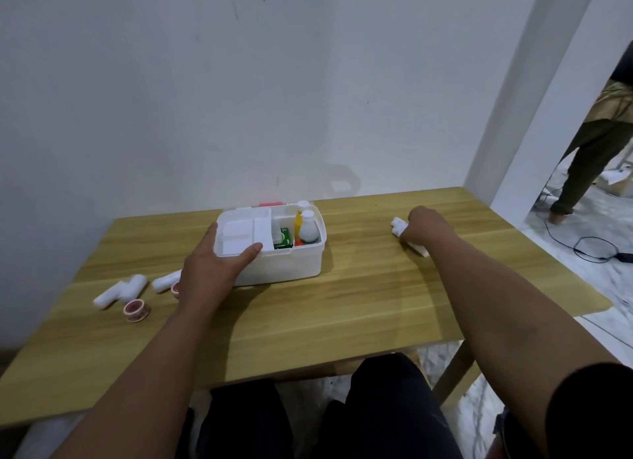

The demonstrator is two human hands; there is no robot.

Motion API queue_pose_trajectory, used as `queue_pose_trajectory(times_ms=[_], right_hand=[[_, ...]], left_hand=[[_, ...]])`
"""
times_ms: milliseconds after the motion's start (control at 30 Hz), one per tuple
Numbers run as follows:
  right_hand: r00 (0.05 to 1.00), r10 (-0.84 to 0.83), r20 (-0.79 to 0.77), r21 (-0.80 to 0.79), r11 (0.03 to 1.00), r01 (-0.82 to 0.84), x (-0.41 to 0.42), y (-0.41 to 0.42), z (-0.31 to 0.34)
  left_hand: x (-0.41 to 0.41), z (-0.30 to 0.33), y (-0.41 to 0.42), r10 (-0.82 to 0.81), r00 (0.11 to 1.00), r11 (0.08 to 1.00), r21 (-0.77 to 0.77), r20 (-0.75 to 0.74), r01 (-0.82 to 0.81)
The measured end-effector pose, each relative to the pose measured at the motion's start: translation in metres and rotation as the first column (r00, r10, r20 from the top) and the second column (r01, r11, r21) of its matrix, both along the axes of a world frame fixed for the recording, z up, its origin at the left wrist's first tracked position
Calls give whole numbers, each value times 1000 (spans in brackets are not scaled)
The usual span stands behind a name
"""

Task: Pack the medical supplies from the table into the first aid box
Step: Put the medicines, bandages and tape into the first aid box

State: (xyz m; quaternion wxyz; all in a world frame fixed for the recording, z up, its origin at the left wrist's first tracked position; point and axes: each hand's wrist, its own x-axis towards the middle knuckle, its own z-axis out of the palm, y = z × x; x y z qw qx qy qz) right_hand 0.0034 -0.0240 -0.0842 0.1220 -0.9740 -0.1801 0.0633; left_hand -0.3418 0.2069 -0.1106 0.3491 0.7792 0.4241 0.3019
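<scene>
One white box (pixel 274 249) sits open near the far middle of a wooden worktop (pixel 342 304). Its left half holds a white tray (pixel 245 234); its right half holds a white bottle (pixel 307 230), a yellow bottle (pixel 298 220) and a green packet (pixel 284 239). The left hand (pixel 214 265) rests on the box's near left corner, fingers spread and straight, thumb lying across the tray's rim. Just left of that hand lie three white rolls (pixel 120 290) and two pink tape rolls (pixel 137 309), one tape roll partly hidden by the wrist. Well to the right of the box, the right hand (pixel 424 230) curls its fingers round a white roll (pixel 400 227) on the worktop; another white piece shows beneath the wrist. A white wall (pixel 239 99) stands behind. At the far right, a second person's leg (pixel 582 164) stands on a marbled floor (pixel 565 253).
</scene>
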Motion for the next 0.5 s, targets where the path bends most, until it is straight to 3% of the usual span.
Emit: queue_pose_trajectory(times_ms=[200, 367, 500], right_hand=[[994, 110, 6, 86, 990, -111, -19, 16, 26], [963, 245, -113, 470, 867, -166, -52, 45, 67], [948, 315, -49, 589, 775, -227, -83, 70, 87]], left_hand=[[-1, 8, -10, -6, 1000, 1000, 1, -4, 6], [-3, 9, -9, -20, 1000, 1000, -20, -22, 20], [-2, 5, -1, -39, 998, 999, -40, -42, 37]])
